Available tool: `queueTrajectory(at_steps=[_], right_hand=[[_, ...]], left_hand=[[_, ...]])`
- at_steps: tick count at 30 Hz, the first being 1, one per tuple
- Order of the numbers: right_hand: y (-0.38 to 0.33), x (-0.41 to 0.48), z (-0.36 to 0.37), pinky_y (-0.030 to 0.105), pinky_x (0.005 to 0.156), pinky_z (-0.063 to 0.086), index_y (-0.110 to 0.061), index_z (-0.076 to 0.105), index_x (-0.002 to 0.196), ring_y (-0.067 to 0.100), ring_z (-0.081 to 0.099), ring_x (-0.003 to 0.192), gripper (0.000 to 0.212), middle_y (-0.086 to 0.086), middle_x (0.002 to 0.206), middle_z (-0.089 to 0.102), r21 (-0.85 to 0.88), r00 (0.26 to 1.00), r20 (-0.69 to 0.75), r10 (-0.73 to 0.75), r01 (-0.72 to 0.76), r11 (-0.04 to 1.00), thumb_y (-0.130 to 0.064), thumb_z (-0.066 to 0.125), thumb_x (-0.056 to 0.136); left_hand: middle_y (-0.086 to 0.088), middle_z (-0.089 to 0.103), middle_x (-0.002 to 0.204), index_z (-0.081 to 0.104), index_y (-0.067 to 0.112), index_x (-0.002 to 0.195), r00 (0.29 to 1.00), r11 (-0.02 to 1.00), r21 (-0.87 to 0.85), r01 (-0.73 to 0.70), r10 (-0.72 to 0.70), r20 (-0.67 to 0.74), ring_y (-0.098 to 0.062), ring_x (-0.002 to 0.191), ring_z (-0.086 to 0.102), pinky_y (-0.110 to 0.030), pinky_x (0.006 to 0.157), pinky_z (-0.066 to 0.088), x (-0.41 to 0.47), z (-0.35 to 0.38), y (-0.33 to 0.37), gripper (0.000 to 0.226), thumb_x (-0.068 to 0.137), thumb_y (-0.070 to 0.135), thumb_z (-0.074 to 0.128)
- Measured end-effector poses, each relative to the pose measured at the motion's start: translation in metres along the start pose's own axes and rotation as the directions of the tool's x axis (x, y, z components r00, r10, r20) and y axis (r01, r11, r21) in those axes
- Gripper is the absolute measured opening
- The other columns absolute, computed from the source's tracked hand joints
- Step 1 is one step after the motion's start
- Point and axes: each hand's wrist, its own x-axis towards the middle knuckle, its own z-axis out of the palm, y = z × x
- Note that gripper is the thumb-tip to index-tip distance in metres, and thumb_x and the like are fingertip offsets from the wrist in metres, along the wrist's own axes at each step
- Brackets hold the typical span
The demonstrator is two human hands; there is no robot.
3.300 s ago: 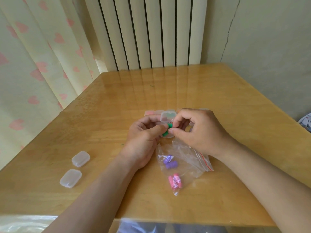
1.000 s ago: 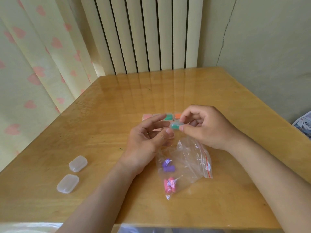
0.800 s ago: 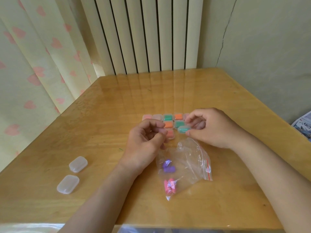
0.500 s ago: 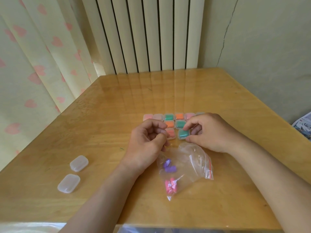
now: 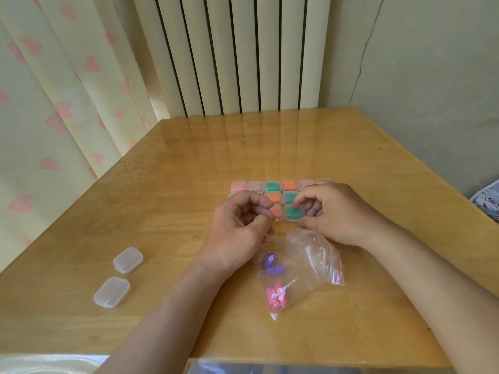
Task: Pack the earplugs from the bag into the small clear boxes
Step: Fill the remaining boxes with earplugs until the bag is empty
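One green box (image 5: pixel 293 221), lengthwise away, is pinched by right hand (image 5: pixel 337 211); left hand (image 5: pixel 235 233) loosely curled.

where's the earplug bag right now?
Head view, just right of centre: the bag lies on the table, on the near side of the left hand and right hand.
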Motion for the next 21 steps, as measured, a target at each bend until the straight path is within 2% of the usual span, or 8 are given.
queueTrajectory(at_steps=[5,8,12,14,16,18,21], right_hand=[[0.0,0.0,0.0,0.017,0.069,0.051,-0.02,0.075,0.095,0.011,0.063,0.073,0.026,-0.015,0.082,0.055,-0.001,1.0,0.0,-0.003,0.003,1.0,-0.007,0.085,0.074],[0.001,0.001,-0.002,0.015,0.068,0.05,-0.025,0.074,0.09,0.009,0.064,0.074,0.022,-0.013,0.084,0.058,0.006,1.0,-0.013,0.013,-0.013,1.0,-0.009,0.083,0.077],[-0.002,0.0,-0.006,0.01,0.066,0.046,-0.027,0.074,0.082,-0.001,0.058,0.066,0.018,-0.008,0.091,0.068,0.09,0.994,-0.107,0.023,-0.014,0.996,-0.009,0.075,0.083],[-0.012,-0.001,-0.011,0.017,0.067,0.05,-0.028,0.076,0.08,0.0,0.059,0.064,0.021,-0.006,0.091,0.072,0.145,0.992,-0.123,0.028,-0.01,0.989,-0.008,0.073,0.084],[-0.023,0.0,-0.016,0.026,0.068,0.053,-0.027,0.076,0.08,0.007,0.062,0.065,0.021,-0.002,0.082,0.073,0.167,0.995,-0.098,0.016,0.0,0.986,-0.008,0.071,0.086],[-0.039,0.002,-0.02,0.027,0.067,0.051,-0.027,0.077,0.08,0.007,0.061,0.064,0.019,0.0,0.075,0.072,0.16,0.998,-0.058,-0.021,0.03,0.987,-0.009,0.071,0.086],[-0.066,0.004,-0.02,0.012,0.06,0.045,-0.026,0.076,0.079,-0.003,0.057,0.06,0.019,-0.01,0.07,0.07,0.12,0.996,0.025,-0.082,0.079,0.99,-0.01,0.071,0.087]], left_hand=[[0.003,0.065,0.065,0.065,0.008,0.087,1.0,1.0,-0.003,-0.01,0.01,-0.006,-0.015,0.058,0.064,-0.023,0.052,0.049,-0.001,0.0,0.0,0.023,0.088,-0.014,0.058],[0.006,0.066,0.065,0.065,0.008,0.088,1.0,1.0,-0.009,-0.012,0.011,-0.012,-0.014,0.059,0.063,-0.022,0.053,0.048,-0.001,0.0,0.002,0.023,0.088,-0.014,0.058],[-0.004,0.066,0.073,0.067,0.014,0.085,0.995,0.999,0.031,-0.027,0.03,-0.096,-0.021,0.068,0.063,-0.024,0.059,0.05,-0.003,-0.004,0.008,0.025,0.086,-0.011,0.061],[-0.004,0.067,0.076,0.067,0.018,0.084,0.988,0.995,0.069,-0.068,0.077,-0.134,-0.032,0.071,0.065,-0.024,0.059,0.051,-0.004,-0.012,0.018,0.027,0.086,-0.009,0.062],[-0.009,0.07,0.078,0.066,0.019,0.085,0.978,0.981,0.164,-0.104,0.131,-0.162,-0.037,0.074,0.066,-0.027,0.059,0.052,-0.008,-0.033,0.033,0.027,0.088,-0.007,0.062],[-0.011,0.071,0.081,0.067,0.018,0.088,0.972,0.96,0.258,-0.11,0.158,-0.176,-0.03,0.073,0.066,-0.025,0.059,0.051,-0.016,-0.063,0.046,0.021,0.089,-0.003,0.063],[0.007,0.069,0.082,0.069,0.022,0.092,0.982,0.882,0.472,-0.007,0.094,-0.162,-0.005,0.07,0.061,-0.018,0.062,0.048,-0.035,-0.114,0.054,0.016,0.089,0.007,0.065]])
